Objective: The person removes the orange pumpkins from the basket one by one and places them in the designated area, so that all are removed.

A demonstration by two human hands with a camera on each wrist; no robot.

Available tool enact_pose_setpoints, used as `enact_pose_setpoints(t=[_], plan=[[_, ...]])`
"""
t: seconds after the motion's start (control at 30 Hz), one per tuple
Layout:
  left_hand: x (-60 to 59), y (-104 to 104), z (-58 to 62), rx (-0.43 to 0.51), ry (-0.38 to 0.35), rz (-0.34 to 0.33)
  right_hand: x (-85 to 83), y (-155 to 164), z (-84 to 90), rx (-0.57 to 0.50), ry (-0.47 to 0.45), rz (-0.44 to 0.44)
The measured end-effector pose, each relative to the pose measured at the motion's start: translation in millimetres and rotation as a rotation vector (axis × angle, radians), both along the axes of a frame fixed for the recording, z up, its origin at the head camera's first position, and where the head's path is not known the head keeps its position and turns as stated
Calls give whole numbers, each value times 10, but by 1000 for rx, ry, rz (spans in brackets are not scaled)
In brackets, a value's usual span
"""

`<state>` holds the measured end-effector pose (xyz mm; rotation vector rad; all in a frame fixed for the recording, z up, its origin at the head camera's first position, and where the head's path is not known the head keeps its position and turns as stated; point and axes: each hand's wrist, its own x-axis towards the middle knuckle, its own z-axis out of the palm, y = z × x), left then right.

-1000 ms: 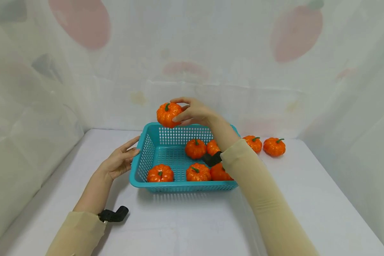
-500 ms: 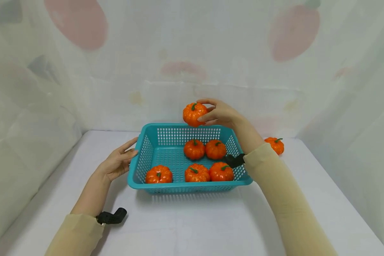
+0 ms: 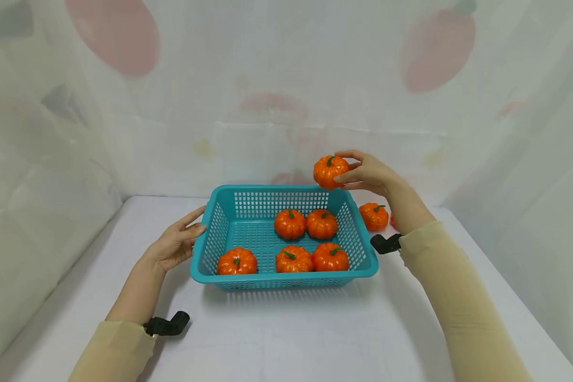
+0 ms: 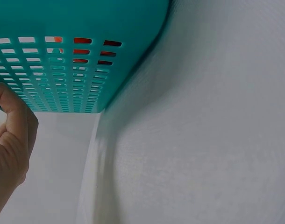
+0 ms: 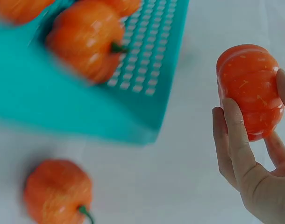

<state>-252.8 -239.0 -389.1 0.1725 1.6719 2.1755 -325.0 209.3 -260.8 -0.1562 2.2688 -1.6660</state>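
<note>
The white surface is the biggest thing here. A blue basket sits in the middle of it. The left hand rests at the basket's 9 o'clock side, fingers straight and touching the rim. The right hand is up in the air over the basket's 1 o'clock corner, fingers curled around a little pumpkin. Five pumpkins lie inside the basket. One more pumpkin sits on the surface at the basket's 2 o'clock.
</note>
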Motion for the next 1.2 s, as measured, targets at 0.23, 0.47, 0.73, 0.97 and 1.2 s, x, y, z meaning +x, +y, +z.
enact_pose_setpoints(t=[0.23,0.47,0.73,0.97,1.2], plan=[[-4,-17,-10,6,11,-5,63,345,-143,45,-12,-53],[7,-53,-25,16,18,-9,115,614,-304,-13,-31,-128],[41,-50,-3,25,13,-10,201,953,-305,-70,-6,-231],[56,-54,37,14,14,-3,256,1281,-305,-199,-31,-341],[44,-43,14,-10,13,-4,337,1610,-443,-341,-91,-506]])
